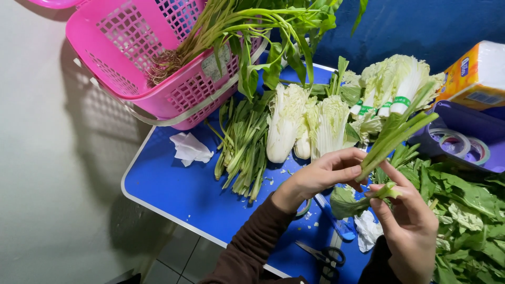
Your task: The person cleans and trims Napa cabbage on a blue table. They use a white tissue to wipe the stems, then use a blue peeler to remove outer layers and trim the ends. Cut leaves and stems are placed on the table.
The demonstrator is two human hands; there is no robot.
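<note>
My left hand (321, 176) grips a bunch of green vegetable stalks (397, 137) near its lower end, the stalks pointing up and to the right. My right hand (407, 223) pinches a single green leaf (386, 192) just below that bunch, fingers curled around it. Both hands hover over a blue table (173, 184). Behind them lie pale napa cabbages (286, 123), banded cabbage bundles (394, 87) and a pile of green stalks (244, 144).
A pink plastic basket (142, 63) with long-stemmed greens stands at the back left. Loose green leaves (468, 210) heap at the right. Scissors (323, 256) and crumpled tissue (189, 149) lie on the table. A purple tray with tape rolls (463, 142) and a tissue pack (476, 73) sit at the right.
</note>
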